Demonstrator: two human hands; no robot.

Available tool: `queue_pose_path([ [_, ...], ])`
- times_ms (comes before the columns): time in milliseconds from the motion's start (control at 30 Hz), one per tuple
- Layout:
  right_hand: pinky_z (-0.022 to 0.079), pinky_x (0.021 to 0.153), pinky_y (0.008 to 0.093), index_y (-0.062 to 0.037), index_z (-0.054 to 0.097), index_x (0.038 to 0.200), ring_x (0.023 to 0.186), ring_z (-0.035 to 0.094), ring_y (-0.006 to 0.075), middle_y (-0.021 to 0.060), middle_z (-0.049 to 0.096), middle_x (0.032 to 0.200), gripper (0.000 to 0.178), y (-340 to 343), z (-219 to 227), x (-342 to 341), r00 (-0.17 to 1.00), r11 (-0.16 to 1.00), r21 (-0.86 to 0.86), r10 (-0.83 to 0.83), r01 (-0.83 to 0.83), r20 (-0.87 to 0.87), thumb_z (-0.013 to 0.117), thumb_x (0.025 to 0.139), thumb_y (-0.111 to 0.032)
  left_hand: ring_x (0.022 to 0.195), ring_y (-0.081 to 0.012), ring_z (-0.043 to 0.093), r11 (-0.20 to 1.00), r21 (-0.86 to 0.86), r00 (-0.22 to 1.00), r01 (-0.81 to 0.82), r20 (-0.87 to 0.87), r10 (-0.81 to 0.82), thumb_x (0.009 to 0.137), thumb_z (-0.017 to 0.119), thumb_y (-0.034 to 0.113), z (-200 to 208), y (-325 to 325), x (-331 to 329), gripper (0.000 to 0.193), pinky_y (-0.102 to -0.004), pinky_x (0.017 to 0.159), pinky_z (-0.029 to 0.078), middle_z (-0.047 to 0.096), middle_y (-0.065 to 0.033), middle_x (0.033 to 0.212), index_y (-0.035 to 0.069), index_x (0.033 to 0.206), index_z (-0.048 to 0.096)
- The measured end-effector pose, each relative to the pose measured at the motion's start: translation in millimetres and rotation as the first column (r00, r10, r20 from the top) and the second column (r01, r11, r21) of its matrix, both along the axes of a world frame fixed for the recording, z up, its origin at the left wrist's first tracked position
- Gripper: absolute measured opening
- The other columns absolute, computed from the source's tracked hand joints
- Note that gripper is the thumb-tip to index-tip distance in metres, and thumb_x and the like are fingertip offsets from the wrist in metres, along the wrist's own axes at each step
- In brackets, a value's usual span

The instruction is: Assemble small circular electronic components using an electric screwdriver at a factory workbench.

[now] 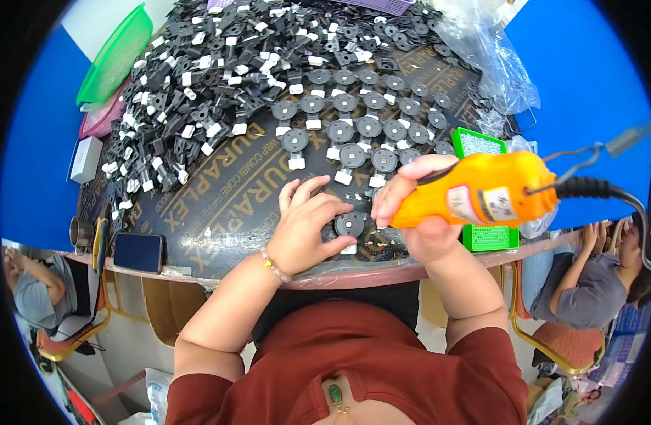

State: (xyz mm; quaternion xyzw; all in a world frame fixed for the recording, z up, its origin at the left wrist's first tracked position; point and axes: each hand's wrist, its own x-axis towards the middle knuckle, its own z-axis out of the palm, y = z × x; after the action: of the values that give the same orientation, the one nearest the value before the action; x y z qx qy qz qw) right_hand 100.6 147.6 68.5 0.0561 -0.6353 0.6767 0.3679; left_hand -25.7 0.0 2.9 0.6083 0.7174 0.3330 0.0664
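A black round plastic part [350,224] with a white tab lies flat near the table's front edge. The thumb and index finger of my left hand [304,230] hold it at its left side, while the other fingers stretch forward over the board. In my right hand [433,241] is an orange electric screwdriver [481,190], gripped round its body and tilted with its front end toward the round part. My right fingers hide its tip, so contact with the part cannot be made out. Just beyond, several similar round parts with white tabs [352,156] lie in rows.
A big heap of black pieces with white tabs [219,78] covers the far left. Right of the screwdriver is a green tray [492,239] holding small screws. A cable [587,187] trails off the tool. A phone [139,253] lies at left; people sit at both sides.
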Motion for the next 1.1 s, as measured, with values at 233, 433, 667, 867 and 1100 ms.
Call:
queue_pose_path([
  [233,0.049,0.061,0.0242,0.0007,0.044,0.118,0.067,0.058,0.0132,0.0100,0.062,0.078,0.056,-4,-22,-12,0.990,0.972,-0.191,0.128,-0.136,-0.058,0.075,0.084,-0.031,0.129,-0.0284,0.042,1.000,0.008,1.000,0.003,0.006,-0.003,0.069,0.080,0.034,1,-2,1,0.045,-0.0533,0.108,0.019,0.063,-0.0014,0.106,0.014,0.107,0.067],
  [433,0.052,0.055,0.0324,-0.0027,0.043,0.109,0.055,0.058,0.0186,0.0114,0.060,0.070,0.057,-10,-20,-14,0.998,0.999,-0.045,0.004,-0.002,0.056,0.072,0.083,-0.045,0.129,-0.0283,0.042,1.000,0.014,1.000,-0.001,0.010,0.001,0.069,0.081,0.034,0,-3,-1,0.045,-0.0534,0.108,0.019,0.062,-0.0008,0.106,0.015,0.107,0.067],
  [667,0.049,0.052,0.0298,-0.0075,0.040,0.111,0.053,0.056,0.0168,0.0077,0.058,0.067,0.061,-10,-14,-11,0.995,0.996,-0.061,0.057,-0.062,-0.078,0.059,0.086,-0.059,0.130,-0.0287,0.041,0.987,0.156,0.999,-0.044,-0.001,0.045,0.070,0.079,0.030,5,-1,1,0.037,-0.0545,0.107,0.020,0.059,0.0024,0.113,0.020,0.104,0.069],
  [867,0.050,0.053,0.0295,-0.0087,0.039,0.112,0.054,0.056,0.0158,0.0053,0.057,0.069,0.066,-13,-4,-11,0.990,0.994,0.095,0.062,-0.051,-0.125,0.054,0.084,-0.067,0.130,-0.0285,0.041,0.975,0.218,0.997,-0.042,-0.051,0.054,0.071,0.078,0.022,-4,-2,0,0.014,-0.0557,0.106,0.020,0.059,0.0056,0.107,0.024,0.083,0.071],
  [1100,0.050,0.052,0.0301,-0.0083,0.040,0.112,0.054,0.057,0.0160,0.0059,0.058,0.069,0.065,-13,-8,-11,0.988,0.997,0.056,0.065,-0.058,-0.138,0.055,0.084,-0.065,0.129,-0.0280,0.042,0.974,0.225,0.997,-0.042,-0.057,0.056,0.070,0.078,0.022,-4,-2,-1,0.012,-0.0551,0.106,0.020,0.060,0.0064,0.102,0.022,0.079,0.070],
])
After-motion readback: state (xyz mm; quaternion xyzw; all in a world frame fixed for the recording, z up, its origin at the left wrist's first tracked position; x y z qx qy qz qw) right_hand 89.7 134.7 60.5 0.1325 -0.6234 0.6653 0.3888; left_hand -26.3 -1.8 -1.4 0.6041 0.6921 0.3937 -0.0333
